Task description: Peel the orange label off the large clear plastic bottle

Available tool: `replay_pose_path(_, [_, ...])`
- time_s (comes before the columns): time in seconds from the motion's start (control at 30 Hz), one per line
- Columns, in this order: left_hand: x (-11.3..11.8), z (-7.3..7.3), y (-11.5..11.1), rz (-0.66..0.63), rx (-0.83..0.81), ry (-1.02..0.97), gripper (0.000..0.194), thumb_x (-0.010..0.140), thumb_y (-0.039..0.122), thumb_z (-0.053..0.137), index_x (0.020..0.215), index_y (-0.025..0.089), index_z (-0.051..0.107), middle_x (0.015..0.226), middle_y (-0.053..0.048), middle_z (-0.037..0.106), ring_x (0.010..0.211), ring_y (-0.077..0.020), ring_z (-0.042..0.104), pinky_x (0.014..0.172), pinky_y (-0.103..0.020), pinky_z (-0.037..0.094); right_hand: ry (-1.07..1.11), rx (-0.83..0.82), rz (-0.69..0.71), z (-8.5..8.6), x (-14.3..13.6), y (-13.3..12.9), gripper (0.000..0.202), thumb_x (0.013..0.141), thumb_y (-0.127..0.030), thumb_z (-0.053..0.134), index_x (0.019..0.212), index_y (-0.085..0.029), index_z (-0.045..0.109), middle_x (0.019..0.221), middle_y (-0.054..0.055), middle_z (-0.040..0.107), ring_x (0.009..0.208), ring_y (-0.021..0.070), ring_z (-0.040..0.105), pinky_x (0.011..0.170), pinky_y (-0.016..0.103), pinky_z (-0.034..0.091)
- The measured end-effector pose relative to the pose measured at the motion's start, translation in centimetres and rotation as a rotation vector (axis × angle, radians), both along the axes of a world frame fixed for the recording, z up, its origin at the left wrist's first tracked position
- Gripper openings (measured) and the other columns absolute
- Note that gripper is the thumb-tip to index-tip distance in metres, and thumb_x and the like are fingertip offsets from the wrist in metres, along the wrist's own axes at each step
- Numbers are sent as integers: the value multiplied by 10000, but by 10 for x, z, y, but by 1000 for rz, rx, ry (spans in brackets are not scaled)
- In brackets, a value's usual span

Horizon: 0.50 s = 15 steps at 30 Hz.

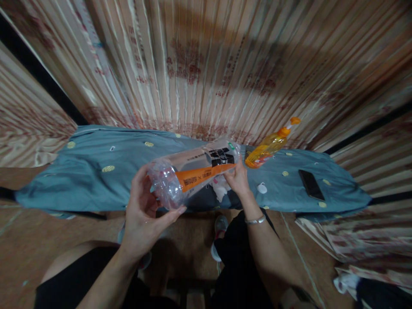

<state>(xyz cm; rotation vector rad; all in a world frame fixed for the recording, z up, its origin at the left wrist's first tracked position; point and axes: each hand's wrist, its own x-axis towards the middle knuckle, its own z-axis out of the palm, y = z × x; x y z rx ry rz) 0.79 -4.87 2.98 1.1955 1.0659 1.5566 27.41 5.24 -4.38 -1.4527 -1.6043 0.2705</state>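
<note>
A large clear plastic bottle (193, 171) with an orange and black printed label lies tilted on its side, held above the table's front edge. My left hand (141, 219) is curled round its ribbed near end, thumb along the underside. At the far end, my right hand (238, 178) grips the bottle, with some fingers hidden behind it. Just below the right hand is a crumpled white tissue or cloth (220, 189); whether the hand touches it I cannot tell. A small white round cap-like piece (262, 188) lies on the table to the right of that hand.
The narrow table wears a blue-green cloth (93, 171) with yellow motifs. An orange pump bottle (267, 148) and a black phone (311, 184) are on its right side. Pleated patterned curtains (193, 64) hang close behind. My legs are below the front edge.
</note>
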Motion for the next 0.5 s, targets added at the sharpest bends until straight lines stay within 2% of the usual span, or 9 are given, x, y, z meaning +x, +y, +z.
replay_pose_path(0.27, [-2,-4,0,2,30,1,947,511,102,929,1348,304,534,1408,-72,624,1174,-259,684,775,-279,650,9,13,4,-3,1,2,672,831,-441,660,1420,-191,455,1306,147,674,1134,335,687,975,505,555])
replay_pose_path(0.5, [-2,-5,-1,-6,28,15,949,519,120,929,1356,309,524,1413,-79,619,1136,-266,700,761,-299,656,-2,9,16,-7,4,3,735,839,-508,663,1460,-210,408,1292,132,687,1139,343,686,961,501,555])
